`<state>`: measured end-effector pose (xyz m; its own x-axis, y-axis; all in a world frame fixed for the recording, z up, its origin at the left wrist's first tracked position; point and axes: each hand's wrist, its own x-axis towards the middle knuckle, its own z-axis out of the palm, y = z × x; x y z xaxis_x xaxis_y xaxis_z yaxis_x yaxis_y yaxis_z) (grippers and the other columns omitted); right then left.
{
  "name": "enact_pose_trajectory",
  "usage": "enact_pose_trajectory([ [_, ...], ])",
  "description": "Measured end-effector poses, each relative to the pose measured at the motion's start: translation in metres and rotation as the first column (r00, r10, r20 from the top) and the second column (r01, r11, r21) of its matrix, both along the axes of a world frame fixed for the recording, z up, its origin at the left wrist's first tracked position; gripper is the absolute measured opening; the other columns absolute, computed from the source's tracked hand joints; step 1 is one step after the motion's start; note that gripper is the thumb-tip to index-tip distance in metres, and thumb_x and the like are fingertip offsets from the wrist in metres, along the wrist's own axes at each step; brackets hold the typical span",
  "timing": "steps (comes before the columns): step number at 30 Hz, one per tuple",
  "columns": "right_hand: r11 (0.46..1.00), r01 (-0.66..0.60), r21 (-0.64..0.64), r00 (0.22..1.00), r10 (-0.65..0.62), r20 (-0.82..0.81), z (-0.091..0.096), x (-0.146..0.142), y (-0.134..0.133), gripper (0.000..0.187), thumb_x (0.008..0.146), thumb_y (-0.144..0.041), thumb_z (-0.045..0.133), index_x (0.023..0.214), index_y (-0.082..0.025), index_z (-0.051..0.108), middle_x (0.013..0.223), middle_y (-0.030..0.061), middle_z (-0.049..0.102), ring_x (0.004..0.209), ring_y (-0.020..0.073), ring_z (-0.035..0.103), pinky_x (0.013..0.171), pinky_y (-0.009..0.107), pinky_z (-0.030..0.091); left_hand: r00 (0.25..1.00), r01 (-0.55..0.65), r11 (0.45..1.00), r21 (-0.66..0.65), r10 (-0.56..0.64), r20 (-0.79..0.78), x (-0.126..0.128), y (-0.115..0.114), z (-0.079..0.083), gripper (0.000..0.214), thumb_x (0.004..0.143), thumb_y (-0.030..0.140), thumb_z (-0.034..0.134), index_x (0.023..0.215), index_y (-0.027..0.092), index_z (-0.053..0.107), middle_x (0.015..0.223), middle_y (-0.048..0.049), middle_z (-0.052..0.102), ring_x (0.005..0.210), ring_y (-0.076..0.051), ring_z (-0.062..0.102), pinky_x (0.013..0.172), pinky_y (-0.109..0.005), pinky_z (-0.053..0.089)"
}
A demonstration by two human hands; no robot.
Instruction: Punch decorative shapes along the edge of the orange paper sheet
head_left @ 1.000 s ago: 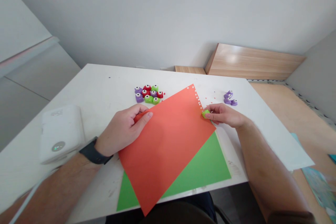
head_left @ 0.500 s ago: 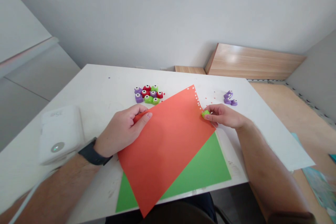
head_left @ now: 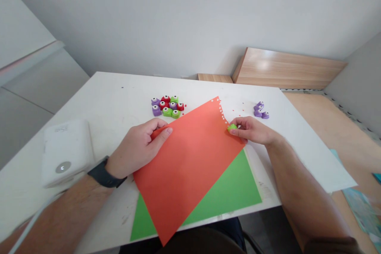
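Note:
My left hand (head_left: 145, 145) grips the left edge of an orange sheet of paper (head_left: 190, 158), thumb on top and fingers beneath. Along the sheet's upper right edge runs a row of small punched holes. At the lower end of that row sits a small green craft punch (head_left: 232, 127) on the paper's edge. Thumb and fingers of my right hand (head_left: 251, 130) are closed on this punch. Under the orange sheet lies a green sheet of paper (head_left: 229, 190), partly covered. Tiny cut-out bits dot the table beyond the right hand.
A cluster of purple, red and green craft punches (head_left: 166, 106) stands behind the orange sheet. Several purple punches (head_left: 260, 111) sit at the right. On the left is a white box-shaped device (head_left: 68, 151) with a cable. The white table (head_left: 119, 99) meets the wall behind.
The green punch and my right hand have shifted very slightly left along the paper's edge. My left hand keeps its hold. The whole view has moved a little.

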<state>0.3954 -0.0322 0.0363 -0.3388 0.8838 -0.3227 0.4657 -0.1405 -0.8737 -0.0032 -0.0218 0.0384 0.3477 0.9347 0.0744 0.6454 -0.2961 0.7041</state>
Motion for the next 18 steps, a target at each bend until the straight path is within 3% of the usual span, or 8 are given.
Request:
enact_pose_trajectory([
  [18, 0.997, 0.010, 0.080, 0.997, -0.016, 0.073, -0.0068, -0.0028, 0.0003, 0.048, 0.090, -0.065, 0.076, 0.101, -0.018, 0.072, 0.067, 0.0004, 0.064, 0.055, 0.0133, 0.055, 0.048, 0.027, 0.040, 1.000, -0.001, 1.000, 0.015, 0.001, -0.002, 0.0009, 0.0008, -0.0013, 0.031, 0.104, 0.055, 0.057, 0.103, 0.026, 0.068, 0.087, 0.0042, 0.073, 0.074, -0.016, 0.064, 0.069, -0.027, 0.046],
])
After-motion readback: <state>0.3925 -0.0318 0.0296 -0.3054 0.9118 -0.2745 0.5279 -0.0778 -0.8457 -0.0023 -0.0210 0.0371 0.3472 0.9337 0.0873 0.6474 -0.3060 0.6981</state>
